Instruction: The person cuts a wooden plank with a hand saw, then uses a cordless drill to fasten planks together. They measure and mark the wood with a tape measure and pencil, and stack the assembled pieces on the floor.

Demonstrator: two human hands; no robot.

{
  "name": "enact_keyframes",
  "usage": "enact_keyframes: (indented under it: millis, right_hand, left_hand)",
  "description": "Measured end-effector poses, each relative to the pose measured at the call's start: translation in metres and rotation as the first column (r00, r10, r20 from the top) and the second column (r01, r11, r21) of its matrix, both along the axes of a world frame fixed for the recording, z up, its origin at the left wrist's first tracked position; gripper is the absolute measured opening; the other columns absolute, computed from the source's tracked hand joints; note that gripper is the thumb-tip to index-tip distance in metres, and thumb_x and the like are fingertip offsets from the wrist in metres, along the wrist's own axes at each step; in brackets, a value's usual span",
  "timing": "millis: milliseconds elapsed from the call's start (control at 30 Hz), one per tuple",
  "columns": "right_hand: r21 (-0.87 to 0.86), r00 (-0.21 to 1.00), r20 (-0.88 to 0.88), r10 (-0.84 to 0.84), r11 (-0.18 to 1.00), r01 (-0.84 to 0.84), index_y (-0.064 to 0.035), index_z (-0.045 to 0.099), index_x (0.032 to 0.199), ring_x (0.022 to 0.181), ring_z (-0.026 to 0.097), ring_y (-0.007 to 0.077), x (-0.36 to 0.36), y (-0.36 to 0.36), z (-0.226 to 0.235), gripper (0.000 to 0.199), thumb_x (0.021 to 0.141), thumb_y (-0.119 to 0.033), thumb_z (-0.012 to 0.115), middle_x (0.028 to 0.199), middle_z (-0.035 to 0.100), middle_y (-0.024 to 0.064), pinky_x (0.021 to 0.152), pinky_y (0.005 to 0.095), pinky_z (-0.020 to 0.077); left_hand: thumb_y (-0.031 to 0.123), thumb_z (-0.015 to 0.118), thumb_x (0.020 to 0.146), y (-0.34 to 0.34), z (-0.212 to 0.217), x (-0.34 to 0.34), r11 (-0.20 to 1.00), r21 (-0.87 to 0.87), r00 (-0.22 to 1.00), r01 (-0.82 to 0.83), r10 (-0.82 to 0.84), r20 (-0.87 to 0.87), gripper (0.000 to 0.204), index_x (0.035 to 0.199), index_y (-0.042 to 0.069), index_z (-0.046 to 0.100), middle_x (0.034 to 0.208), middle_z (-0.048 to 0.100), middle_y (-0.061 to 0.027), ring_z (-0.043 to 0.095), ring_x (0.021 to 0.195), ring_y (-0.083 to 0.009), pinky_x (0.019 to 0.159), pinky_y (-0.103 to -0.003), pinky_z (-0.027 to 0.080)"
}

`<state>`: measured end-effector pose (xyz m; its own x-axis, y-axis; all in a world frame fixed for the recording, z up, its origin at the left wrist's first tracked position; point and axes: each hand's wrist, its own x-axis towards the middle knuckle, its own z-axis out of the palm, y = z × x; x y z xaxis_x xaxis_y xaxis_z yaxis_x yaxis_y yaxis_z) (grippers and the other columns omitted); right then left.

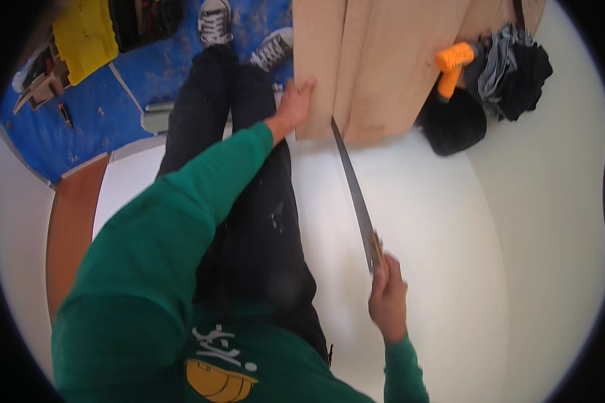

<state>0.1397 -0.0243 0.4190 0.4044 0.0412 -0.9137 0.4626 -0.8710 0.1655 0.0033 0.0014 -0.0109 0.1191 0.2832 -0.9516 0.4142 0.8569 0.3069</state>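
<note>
My right hand (388, 299) is closed round the handle of a handsaw (353, 187). The long, narrow grey blade slants up and away to the left, and its far tip meets the near end of a pale wooden board (318, 50). On that board's left edge rests my left hand (294, 107), gripping it near the end, thumb on top and the other fingers partly hidden. Right of the blade lies more of the same wood, a wider panel (400, 60). How deep the blade sits in the wood I cannot tell.
An orange and black cordless drill (454, 62) is beside the panel's right edge, close to a heap of dark cloth (517, 74). At the upper left, a yellow case lid (84, 40) and small pliers (65, 114) lie on blue sheeting (124, 114). My legs stretch out left of the board.
</note>
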Motion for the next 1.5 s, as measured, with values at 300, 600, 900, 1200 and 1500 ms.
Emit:
enact_keyframes:
  millis: [300, 600, 900, 1200, 1500]
  right_hand:
    - [0.269, 1.000, -0.001, -0.019, 0.963, 0.018, -0.0051, 0.057, 0.137, 0.089, 0.071, 0.0523, 0.003, -0.063, -0.197, 0.037, 0.113, -0.033, 0.052, 0.096, 0.074, 0.0299, 0.076, 0.0561, 0.0556]
    - [-0.007, 1.000, -0.002, 0.023, 1.000, -0.023, -0.0052, 0.054, 0.141, 0.082, 0.074, 0.0474, 0.006, -0.021, -0.024, 0.036, 0.112, -0.026, 0.053, 0.088, 0.074, 0.0256, 0.071, 0.0513, 0.0581]
    - [0.158, 0.999, 0.045, 0.024, 0.987, -0.030, -0.0050, 0.056, 0.140, 0.097, 0.070, 0.0553, -0.013, -0.043, -0.194, 0.037, 0.112, -0.029, 0.052, 0.101, 0.073, 0.0328, 0.081, 0.0574, 0.0559]
    - [0.017, 0.999, 0.006, -0.038, 0.999, 0.038, -0.0052, 0.055, 0.140, 0.087, 0.072, 0.0517, 0.012, -0.043, 0.006, 0.036, 0.111, -0.026, 0.055, 0.098, 0.075, 0.0289, 0.075, 0.0554, 0.0579]
    - [0.291, 0.997, 0.059, 0.047, 0.955, -0.062, -0.0049, 0.057, 0.138, 0.089, 0.071, 0.0525, -0.005, -0.050, -0.191, 0.038, 0.113, -0.033, 0.052, 0.098, 0.074, 0.0292, 0.078, 0.0580, 0.0549]
  left_hand:
    - [0.069, 0.055, 0.105, -0.010, -0.005, 0.000, 0.986, 0.055, 0.986, -0.159, 0.155, 0.058, 0.086, 0.148, -0.005, 0.052, 0.148, 0.060, -0.0290, 0.055, 0.142, -0.0383, 0.118, -0.044, 0.041]
    - [0.064, 0.064, 0.103, 0.007, 0.010, 0.010, 0.939, -0.090, 0.937, -0.331, 0.339, 0.084, 0.083, 0.155, 0.000, 0.049, 0.146, 0.061, -0.0196, 0.057, 0.137, -0.0286, 0.115, -0.042, 0.045]
    - [0.067, 0.058, 0.104, 0.006, 0.009, 0.011, 0.943, -0.057, 0.944, -0.327, 0.328, 0.026, 0.083, 0.152, 0.000, 0.051, 0.149, 0.057, -0.0208, 0.056, 0.138, -0.0301, 0.114, -0.043, 0.046]
    - [0.072, 0.059, 0.102, 0.004, 0.013, 0.014, 0.942, -0.045, 0.943, -0.331, 0.332, 0.017, 0.087, 0.154, 0.003, 0.050, 0.148, 0.058, -0.0202, 0.058, 0.138, -0.0323, 0.112, -0.044, 0.048]
    - [0.072, 0.063, 0.099, 0.004, -0.002, 0.016, 0.958, 0.030, 0.956, -0.286, 0.288, -0.064, 0.093, 0.150, -0.005, 0.049, 0.141, 0.065, -0.0247, 0.060, 0.135, -0.0346, 0.113, -0.042, 0.045]
